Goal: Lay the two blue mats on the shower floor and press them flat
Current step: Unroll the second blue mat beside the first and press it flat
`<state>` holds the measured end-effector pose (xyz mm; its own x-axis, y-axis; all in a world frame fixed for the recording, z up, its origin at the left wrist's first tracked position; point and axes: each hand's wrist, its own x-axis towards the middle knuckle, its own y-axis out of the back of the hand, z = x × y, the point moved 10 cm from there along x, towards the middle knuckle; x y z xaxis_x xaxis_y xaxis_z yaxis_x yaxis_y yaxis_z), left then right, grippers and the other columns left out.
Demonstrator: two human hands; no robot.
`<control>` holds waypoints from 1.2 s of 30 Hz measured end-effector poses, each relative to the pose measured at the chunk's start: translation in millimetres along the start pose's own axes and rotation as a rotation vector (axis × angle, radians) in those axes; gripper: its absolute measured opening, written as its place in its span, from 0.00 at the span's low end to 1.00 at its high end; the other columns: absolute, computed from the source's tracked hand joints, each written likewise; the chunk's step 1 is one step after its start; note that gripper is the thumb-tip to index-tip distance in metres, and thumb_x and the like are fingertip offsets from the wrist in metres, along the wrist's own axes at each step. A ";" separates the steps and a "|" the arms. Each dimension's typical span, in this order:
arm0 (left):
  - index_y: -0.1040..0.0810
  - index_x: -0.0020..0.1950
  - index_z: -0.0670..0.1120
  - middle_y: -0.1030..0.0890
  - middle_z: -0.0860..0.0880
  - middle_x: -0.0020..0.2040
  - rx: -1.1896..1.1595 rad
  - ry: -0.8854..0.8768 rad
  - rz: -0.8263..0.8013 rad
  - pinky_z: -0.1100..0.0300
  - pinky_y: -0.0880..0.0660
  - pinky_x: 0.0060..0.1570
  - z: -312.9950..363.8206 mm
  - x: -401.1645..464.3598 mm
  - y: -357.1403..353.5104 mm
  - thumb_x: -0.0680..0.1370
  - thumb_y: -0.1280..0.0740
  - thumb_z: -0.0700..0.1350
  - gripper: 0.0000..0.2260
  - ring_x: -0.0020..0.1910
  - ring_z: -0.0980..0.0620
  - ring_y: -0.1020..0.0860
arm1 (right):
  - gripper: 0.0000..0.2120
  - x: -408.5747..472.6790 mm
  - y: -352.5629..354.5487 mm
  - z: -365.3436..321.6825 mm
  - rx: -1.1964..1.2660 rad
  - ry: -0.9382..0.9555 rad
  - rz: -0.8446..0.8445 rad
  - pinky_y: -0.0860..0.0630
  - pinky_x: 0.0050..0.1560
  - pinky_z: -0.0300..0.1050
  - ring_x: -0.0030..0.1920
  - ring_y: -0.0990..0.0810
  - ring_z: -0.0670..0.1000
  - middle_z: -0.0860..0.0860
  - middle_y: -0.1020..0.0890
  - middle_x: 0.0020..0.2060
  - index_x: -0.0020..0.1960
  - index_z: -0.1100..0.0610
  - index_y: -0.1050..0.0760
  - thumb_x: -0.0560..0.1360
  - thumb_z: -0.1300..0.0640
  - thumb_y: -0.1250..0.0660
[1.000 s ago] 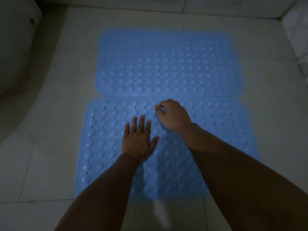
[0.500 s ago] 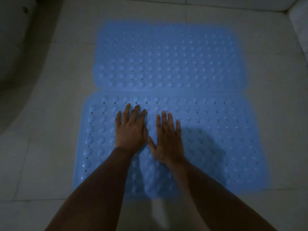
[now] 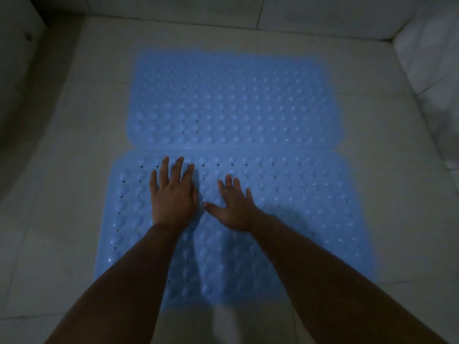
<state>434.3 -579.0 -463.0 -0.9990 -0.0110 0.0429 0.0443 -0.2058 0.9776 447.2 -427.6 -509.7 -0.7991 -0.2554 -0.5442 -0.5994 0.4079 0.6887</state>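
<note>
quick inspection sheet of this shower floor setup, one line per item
surface: pale tiled floor, dimly lit
job's things: far blue mat and near blue mat lie edge to edge; any overlap at the seam cannot be told
clutter: nothing seen
hands: left hand and right hand both flat, fingers spread, on the near blue mat
cables: nothing seen
surroundings: white fixture at left, tiled wall at right

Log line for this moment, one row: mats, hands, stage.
mats: near mat and far mat laid edge to edge on floor | hands: left hand, right hand flat on near mat | stage: pressing
</note>
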 end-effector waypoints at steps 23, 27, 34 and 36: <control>0.54 0.84 0.44 0.57 0.42 0.84 0.041 -0.298 -0.272 0.36 0.56 0.78 179.0 -47.9 -95.2 0.81 0.55 0.70 0.40 0.82 0.40 0.63 | 0.19 -6.7 165.2 113.0 0.168 0.083 0.711 0.20 0.54 0.51 0.54 0.18 0.50 0.47 0.16 0.50 0.50 0.52 0.18 0.78 0.40 0.42; 0.52 0.84 0.45 0.57 0.42 0.84 0.005 -0.295 -0.288 0.37 0.55 0.79 178.6 -44.9 -97.7 0.81 0.55 0.70 0.39 0.82 0.41 0.63 | 0.16 -5.4 152.9 118.5 0.139 0.087 0.706 0.21 0.52 0.52 0.53 0.19 0.51 0.46 0.17 0.48 0.50 0.51 0.19 0.80 0.42 0.40; 0.49 0.83 0.48 0.52 0.43 0.84 -0.032 -0.245 -0.464 0.41 0.55 0.79 180.5 -27.5 -81.1 0.82 0.48 0.63 0.34 0.83 0.42 0.56 | 0.18 -36.4 159.7 108.0 0.048 0.025 0.709 0.21 0.52 0.50 0.52 0.18 0.53 0.49 0.15 0.49 0.51 0.53 0.18 0.80 0.43 0.42; 0.38 0.80 0.50 0.38 0.46 0.81 -0.076 -0.225 -0.362 0.43 0.45 0.78 174.8 -13.2 -59.1 0.81 0.43 0.56 0.27 0.81 0.43 0.43 | 0.17 -45.5 155.6 100.0 -0.008 0.059 0.696 0.22 0.50 0.51 0.51 0.18 0.56 0.51 0.17 0.47 0.50 0.53 0.19 0.80 0.44 0.43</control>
<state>444.5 -395.7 -485.4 -0.9253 0.2873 -0.2475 -0.3172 -0.2290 0.9203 394.9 -264.9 -425.7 -0.9985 0.0159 0.0516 0.0528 0.4878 0.8713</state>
